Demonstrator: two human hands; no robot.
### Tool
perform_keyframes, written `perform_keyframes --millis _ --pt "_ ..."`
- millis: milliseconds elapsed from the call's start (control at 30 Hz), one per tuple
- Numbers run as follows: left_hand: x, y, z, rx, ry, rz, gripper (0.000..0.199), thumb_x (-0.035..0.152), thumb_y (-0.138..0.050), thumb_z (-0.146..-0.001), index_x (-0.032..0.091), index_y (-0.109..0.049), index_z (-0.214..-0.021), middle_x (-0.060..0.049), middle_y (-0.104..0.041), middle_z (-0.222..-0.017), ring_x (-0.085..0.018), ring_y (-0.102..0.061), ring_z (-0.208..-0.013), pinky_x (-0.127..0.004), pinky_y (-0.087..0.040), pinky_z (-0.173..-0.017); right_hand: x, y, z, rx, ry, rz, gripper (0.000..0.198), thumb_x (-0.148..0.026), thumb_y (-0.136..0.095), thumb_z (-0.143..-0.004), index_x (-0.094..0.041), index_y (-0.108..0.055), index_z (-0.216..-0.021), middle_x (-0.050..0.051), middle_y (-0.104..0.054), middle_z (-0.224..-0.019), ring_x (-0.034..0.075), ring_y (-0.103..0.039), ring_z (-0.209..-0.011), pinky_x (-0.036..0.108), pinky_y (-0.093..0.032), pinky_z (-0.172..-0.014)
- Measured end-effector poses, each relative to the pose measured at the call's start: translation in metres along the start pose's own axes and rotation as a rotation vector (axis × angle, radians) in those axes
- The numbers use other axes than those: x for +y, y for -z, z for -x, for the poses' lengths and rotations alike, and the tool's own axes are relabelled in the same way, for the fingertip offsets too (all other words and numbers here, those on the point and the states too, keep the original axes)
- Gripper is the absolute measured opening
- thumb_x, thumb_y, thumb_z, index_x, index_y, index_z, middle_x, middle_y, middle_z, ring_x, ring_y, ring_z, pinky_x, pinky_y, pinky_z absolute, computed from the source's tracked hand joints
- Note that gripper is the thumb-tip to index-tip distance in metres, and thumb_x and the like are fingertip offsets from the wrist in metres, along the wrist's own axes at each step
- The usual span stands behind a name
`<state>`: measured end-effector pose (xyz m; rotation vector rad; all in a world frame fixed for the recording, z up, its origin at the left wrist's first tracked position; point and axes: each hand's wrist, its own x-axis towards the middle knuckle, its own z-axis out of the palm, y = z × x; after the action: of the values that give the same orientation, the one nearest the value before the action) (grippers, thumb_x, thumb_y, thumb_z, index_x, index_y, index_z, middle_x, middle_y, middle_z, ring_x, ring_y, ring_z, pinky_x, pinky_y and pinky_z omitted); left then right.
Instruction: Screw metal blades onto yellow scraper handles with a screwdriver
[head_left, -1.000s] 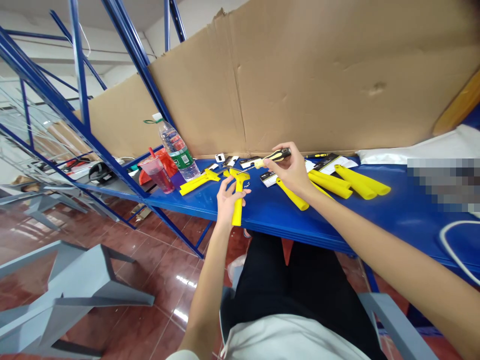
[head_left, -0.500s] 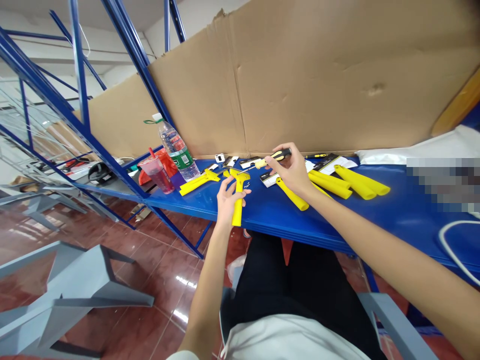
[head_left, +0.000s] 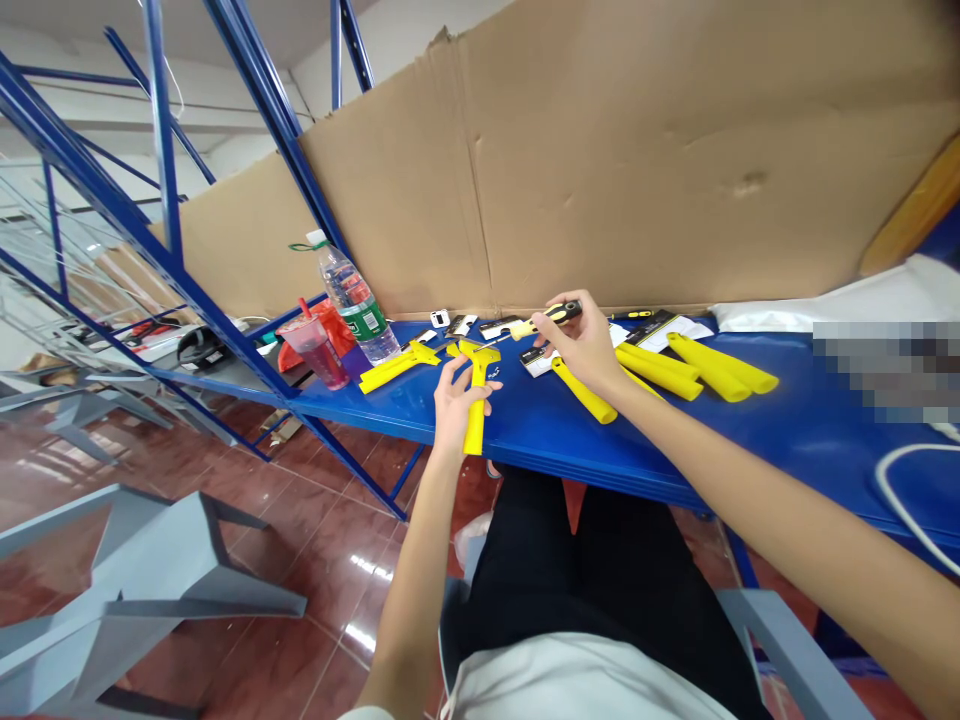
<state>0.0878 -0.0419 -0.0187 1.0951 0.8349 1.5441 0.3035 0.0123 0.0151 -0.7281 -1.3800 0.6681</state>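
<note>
Left fingers (head_left: 448,385) closed around the grip of a yellow T-shaped tool (head_left: 474,425), head up, grip end pointing down toward me. I'm holding it just above the front edge of the blue tabletop (head_left: 525,430).

Right fingers (head_left: 559,338) wrapped on the yellow-and-black handle of a screwdriver (head_left: 536,323). Shaft points left and slightly down, tip at the head of the T-shaped tool. Can't tell if it's seated in anything; too small to see.

Small bits (head_left: 493,372) on the tabletop just right of the tool, too tiny to identify. Left of my left fingers: more yellow T-shaped parts (head_left: 390,371) lying flat. Near and right of my right fingers: several yellow tube handles (head_left: 586,393), fanned out toward me, some side by side. Black-and-white cards (head_left: 664,328) among and behind them, another second screwdriver (head_left: 639,315) further back near the cardboard (head_left: 637,170).

Left end: water bottle (head_left: 365,318) standing, with a reddish cup (head_left: 319,352) just beside it. Small white gadget (head_left: 439,318) at the back, near the cardboard. White cable (head_left: 896,490) loops at the far right, well apart from both hands.
</note>
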Motion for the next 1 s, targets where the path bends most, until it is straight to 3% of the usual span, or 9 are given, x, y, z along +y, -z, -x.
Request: perform_keyframes --millis 167,400,633,867,1000 --pt "-0.001 0.001 -0.001 0.006 -0.003 -0.005 0.075 0.017 -0.087 -0.063 0.024 -0.056 -0.131 -0.013 -0.073 -0.127 -0.027 -0.082 -0.091 -0.024 -0.046 -0.053 -0.003 -0.001 0.002 -0.064 0.019 -0.055 0.058 -0.066 -0.085 -0.088 -0.034 -0.052 -0.122 0.007 -0.076 -0.113 0.031 -0.079 -0.091 0.044 -0.065 -0.059" --pt "-0.002 0.003 -0.001 0.008 0.004 0.000 0.077 0.017 -0.087 -0.065 0.025 -0.056 -0.135 -0.013 -0.074 -0.129 -0.026 -0.082 -0.090 -0.024 -0.047 -0.055 -0.007 -0.002 0.002 -0.029 -0.006 -0.007 0.057 -0.072 -0.087 -0.085 -0.034 -0.054 -0.111 0.000 -0.067 -0.087 0.022 -0.068 -0.058 0.039 -0.055 -0.046" --pt "0.001 0.000 0.000 0.015 0.002 0.004 0.076 0.016 -0.086 -0.064 0.025 -0.054 -0.133 -0.012 -0.073 -0.126 -0.025 -0.081 -0.089 -0.024 -0.046 -0.053 -0.015 -0.005 0.007 -0.093 -0.032 -0.089 0.067 -0.072 -0.087 -0.082 -0.035 -0.048 -0.123 0.006 -0.076 -0.120 0.022 -0.072 -0.064 0.041 -0.058 -0.048" --pt "0.001 0.001 0.001 0.008 -0.005 -0.003 0.076 0.016 -0.086 -0.065 0.025 -0.054 -0.134 -0.010 -0.075 -0.122 -0.025 -0.082 -0.090 -0.023 -0.046 -0.054 -0.008 -0.002 0.004 -0.059 -0.029 -0.010 0.059 -0.070 -0.088 -0.084 -0.033 -0.050 -0.108 -0.001 -0.067 -0.087 0.019 -0.062 -0.052 0.039 -0.052 -0.045" --pt "0.000 0.001 0.000 0.005 -0.014 -0.010 0.075 0.017 -0.085 -0.065 0.025 -0.054 -0.133 -0.011 -0.074 -0.124 -0.026 -0.082 -0.090 -0.024 -0.046 -0.053 -0.007 -0.003 0.004 -0.075 -0.032 -0.035 0.062 -0.073 -0.085 -0.085 -0.035 -0.047 -0.117 0.003 -0.072 -0.107 0.020 -0.067 -0.059 0.038 -0.053 -0.045"
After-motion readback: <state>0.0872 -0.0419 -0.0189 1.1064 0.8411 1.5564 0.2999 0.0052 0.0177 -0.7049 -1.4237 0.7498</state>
